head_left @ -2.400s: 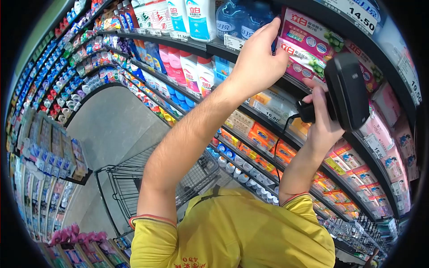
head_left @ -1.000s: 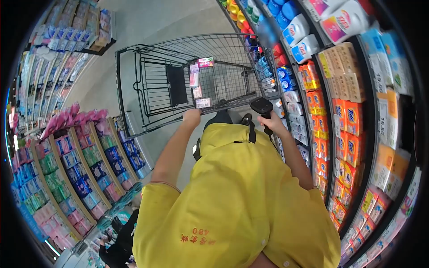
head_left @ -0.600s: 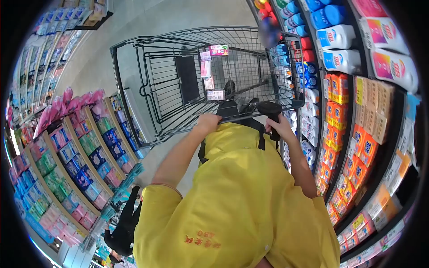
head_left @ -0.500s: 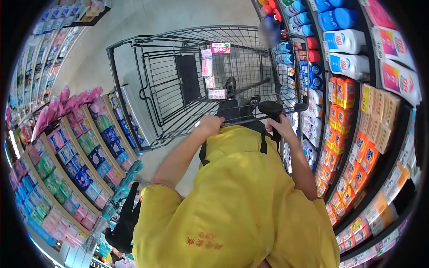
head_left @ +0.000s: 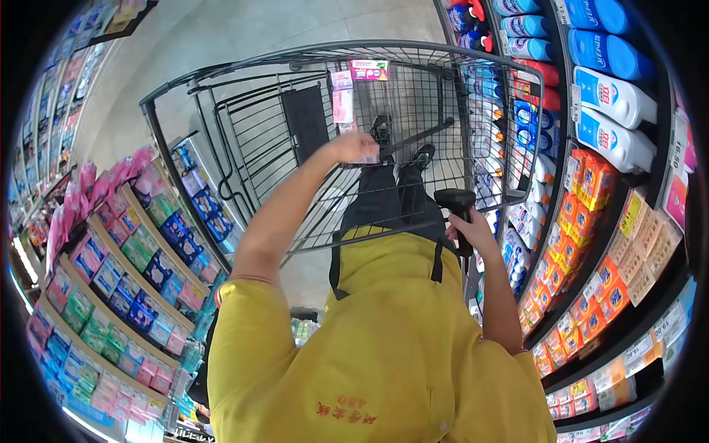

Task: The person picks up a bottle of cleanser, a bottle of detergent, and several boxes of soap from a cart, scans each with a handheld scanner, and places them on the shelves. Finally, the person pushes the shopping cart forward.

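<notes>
My left hand [head_left: 354, 148] reaches into the wire shopping cart [head_left: 244, 66], its fingers curled on a small pale box [head_left: 371, 160] that they mostly cover. Beyond it, a pale pink box [head_left: 343, 107] lies in a row with others, and a bright pink box [head_left: 369, 70] is at the far end. In my right hand [head_left: 474, 230] is a black handheld scanner [head_left: 456, 199], gripped by its handle, with its head pointing up near the cart's right rear edge.
Shelves on the right hold white bottles [head_left: 613, 96], blue bottles [head_left: 609, 55] and orange packs [head_left: 594, 181]. Slanted racks on the left carry pink, green and dark blue packs [head_left: 144, 310]. Grey floor [head_left: 199, 29] runs ahead of the cart.
My left hand has left the cart's near bar and moved forward onto the small box. My right hand still holds the scanner. The cart appears slightly shifted and larger in view.
</notes>
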Available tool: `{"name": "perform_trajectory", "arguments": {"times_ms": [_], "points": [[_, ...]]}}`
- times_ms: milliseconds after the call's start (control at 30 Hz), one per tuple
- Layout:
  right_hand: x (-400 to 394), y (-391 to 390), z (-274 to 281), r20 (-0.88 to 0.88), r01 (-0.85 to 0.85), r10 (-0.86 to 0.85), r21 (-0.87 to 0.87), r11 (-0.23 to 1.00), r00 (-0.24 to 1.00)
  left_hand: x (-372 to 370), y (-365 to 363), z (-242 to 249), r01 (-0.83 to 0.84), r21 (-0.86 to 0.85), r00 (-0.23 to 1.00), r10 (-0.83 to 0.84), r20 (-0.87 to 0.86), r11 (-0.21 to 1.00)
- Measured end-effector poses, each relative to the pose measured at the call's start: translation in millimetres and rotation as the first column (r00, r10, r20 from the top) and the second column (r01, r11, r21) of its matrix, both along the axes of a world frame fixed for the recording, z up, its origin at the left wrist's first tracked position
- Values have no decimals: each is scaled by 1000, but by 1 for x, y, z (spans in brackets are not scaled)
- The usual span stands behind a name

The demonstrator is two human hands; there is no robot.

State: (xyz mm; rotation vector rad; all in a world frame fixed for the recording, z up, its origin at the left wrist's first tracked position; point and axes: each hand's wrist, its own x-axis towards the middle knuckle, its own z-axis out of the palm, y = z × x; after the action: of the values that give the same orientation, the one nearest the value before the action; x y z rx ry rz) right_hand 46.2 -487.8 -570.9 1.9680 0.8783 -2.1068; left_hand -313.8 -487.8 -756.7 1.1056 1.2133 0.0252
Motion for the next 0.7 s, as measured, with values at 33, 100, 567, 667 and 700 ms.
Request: {"name": "perform_trajectory", "arguments": {"times_ms": [33,100,567,667,700], "points": [[-1,1,1,18,-9,9,-6,1000,1000,-9,15,-15,-114,40,993,114,-12,993],[-4,2,1,46,-26,26,-3,1000,999,-21,48,-48,-356,40,930,358,-84,934],[-69,62,-22,-126,253,-267,-118,960,955,15,130,-117,-390,237,693,453,-561,890],[-93,85,-67,-137,444,-471,-188,876,871,24,141,-125,-489,316,567,571,-594,813],[-95,85,-80,-84,570,-603,-246,784,793,28,151,-128,-517,299,590,587,-554,802]]}}
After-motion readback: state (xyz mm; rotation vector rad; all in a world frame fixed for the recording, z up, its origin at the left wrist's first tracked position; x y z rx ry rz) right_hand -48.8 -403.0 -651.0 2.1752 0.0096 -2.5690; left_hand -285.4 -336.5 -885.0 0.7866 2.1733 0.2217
